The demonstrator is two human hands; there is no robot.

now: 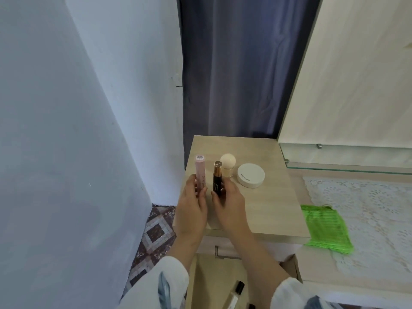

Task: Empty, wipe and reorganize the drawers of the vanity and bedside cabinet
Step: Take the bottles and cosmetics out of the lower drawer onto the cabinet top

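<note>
My left hand [191,206] grips a pale pink tube [200,170] and holds it upright on the cabinet top [272,208]. Right beside it, my right hand [227,204] grips a black and gold tube [217,179], also upright. Behind them stand a cream ball-topped applicator [228,162] and a round white compact [251,175]. Below the top, a drawer [200,277] is pulled open; a slim clear bottle with a black cap [235,293] lies in it.
A green mesh cloth [325,228] lies on the lace-covered vanity surface [367,208] to the right. A glass shelf [345,157] and mirror stand behind it. A blue wall is on the left, a dark curtain [240,68] behind, patterned floor tiles [156,233] below.
</note>
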